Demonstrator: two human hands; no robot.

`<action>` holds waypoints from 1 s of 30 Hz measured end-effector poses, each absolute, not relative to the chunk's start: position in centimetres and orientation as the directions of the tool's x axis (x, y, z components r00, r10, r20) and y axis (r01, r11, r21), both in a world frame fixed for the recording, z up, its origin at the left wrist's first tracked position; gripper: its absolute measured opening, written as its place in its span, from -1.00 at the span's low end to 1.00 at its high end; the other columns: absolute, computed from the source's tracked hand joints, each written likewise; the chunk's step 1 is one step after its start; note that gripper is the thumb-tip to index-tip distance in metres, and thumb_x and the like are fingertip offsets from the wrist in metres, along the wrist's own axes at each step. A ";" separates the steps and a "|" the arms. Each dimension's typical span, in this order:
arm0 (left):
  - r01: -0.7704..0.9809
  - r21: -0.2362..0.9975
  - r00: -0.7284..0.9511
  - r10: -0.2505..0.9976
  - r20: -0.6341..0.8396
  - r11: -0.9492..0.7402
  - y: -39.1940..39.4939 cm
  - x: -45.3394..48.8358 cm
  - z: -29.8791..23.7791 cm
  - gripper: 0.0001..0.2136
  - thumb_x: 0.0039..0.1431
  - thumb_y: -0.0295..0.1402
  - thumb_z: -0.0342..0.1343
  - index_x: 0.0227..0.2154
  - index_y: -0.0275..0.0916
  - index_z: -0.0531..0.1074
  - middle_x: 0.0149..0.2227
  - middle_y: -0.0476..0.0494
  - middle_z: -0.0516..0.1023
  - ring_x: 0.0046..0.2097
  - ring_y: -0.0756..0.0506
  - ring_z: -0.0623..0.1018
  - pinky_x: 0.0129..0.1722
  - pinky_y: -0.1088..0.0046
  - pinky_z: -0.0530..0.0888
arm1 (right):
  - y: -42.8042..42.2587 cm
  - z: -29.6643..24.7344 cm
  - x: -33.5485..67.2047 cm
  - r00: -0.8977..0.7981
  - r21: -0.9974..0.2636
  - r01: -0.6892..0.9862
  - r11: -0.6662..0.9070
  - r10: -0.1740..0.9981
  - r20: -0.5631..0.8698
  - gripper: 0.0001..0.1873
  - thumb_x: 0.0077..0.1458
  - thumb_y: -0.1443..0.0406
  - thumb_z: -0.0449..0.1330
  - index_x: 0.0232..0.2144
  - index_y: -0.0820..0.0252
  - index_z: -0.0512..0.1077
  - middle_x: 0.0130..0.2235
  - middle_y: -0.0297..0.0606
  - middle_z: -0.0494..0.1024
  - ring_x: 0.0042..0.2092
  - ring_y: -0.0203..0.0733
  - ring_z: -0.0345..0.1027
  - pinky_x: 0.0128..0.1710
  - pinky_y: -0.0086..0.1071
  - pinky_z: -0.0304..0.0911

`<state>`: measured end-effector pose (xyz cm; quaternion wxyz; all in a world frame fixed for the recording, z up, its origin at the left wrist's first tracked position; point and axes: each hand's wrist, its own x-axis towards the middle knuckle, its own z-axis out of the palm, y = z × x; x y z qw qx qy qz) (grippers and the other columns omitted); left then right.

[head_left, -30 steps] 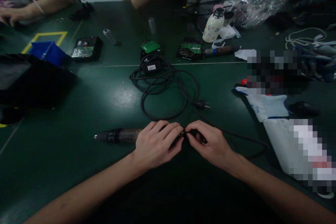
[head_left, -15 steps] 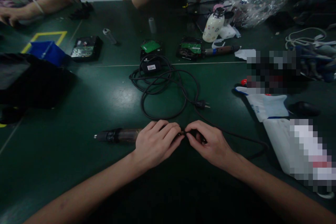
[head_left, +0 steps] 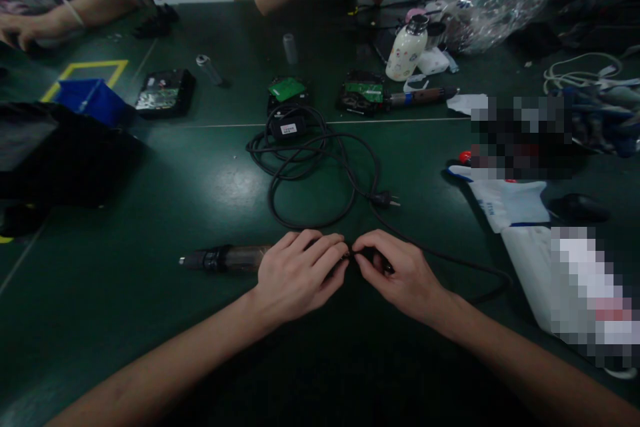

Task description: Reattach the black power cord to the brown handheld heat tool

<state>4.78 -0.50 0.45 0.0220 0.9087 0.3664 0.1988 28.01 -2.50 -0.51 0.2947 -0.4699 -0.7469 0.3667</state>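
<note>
My left hand [head_left: 300,273] is closed over the rear of an electric screwdriver [head_left: 227,259], which lies on its side with its metal tip to the left. Just right of it, my right hand [head_left: 400,270] pinches a small dark cable connector [head_left: 352,253] at the screwdriver's tail end. Whether the connector is seated in the screwdriver is hard to see between the fingertips. A black power cable [head_left: 320,221] lies coiled beyond both hands, with a small adapter box [head_left: 289,127] and a two-pin plug [head_left: 384,199]; one stretch loops round to the right of my right hand.
Opened hard drives [head_left: 363,92] and a second screwdriver [head_left: 425,96] lie beyond the coil. A black bin [head_left: 60,160] and blue box [head_left: 93,100] stand left. A bottle [head_left: 407,50] is at the back, a white glove [head_left: 500,200] right. Two other people sit across.
My left fingertips have shifted slightly at the screwdriver's tail end; my right hand stays nearly still. The hands of the person across have moved a little.
</note>
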 end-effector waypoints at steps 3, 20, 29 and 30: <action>0.668 0.176 0.644 0.680 0.351 -0.723 -0.5 4.8 0.4 -0.87 0.37 -0.26 0.17 -0.11 -0.14 0.53 0.00 -0.02 0.67 -0.07 -0.11 0.60 -0.17 0.27 0.42 | -2.5 -0.5 28.0 -0.385 -0.827 0.482 0.289 0.918 0.096 -0.87 0.37 0.34 0.16 -0.06 0.13 0.46 -0.19 -0.26 0.54 -0.40 -0.32 0.35 -0.41 -0.41 0.28; 0.655 0.204 0.657 0.681 0.323 -0.728 -0.5 4.7 0.6 -0.82 0.38 -0.28 0.16 -0.02 -0.13 0.51 0.09 0.01 0.64 -0.04 -0.12 0.58 -0.14 0.24 0.41 | -2.5 -0.3 28.0 -0.384 -0.825 0.490 0.281 0.919 0.085 -0.87 0.37 0.35 0.17 -0.06 0.12 0.44 -0.20 -0.29 0.52 -0.39 -0.32 0.33 -0.39 -0.39 0.27; 0.651 0.213 0.655 0.681 0.327 -0.728 -0.5 4.7 0.5 -0.82 0.38 -0.27 0.16 -0.03 -0.13 0.51 0.07 0.04 0.64 -0.04 -0.11 0.58 -0.14 0.25 0.40 | -2.6 -0.5 28.0 -0.379 -0.825 0.493 0.276 0.922 0.081 -0.87 0.37 0.35 0.17 -0.05 0.13 0.44 -0.20 -0.30 0.51 -0.38 -0.33 0.33 -0.36 -0.38 0.27; 0.652 0.211 0.654 0.681 0.329 -0.728 -0.5 4.8 0.5 -0.84 0.38 -0.27 0.17 -0.05 -0.13 0.51 0.06 0.04 0.64 -0.05 -0.11 0.58 -0.15 0.25 0.40 | -2.6 -0.6 28.0 -0.376 -0.826 0.491 0.277 0.923 0.086 -0.87 0.37 0.35 0.17 -0.06 0.13 0.44 -0.21 -0.30 0.51 -0.38 -0.33 0.33 -0.36 -0.38 0.27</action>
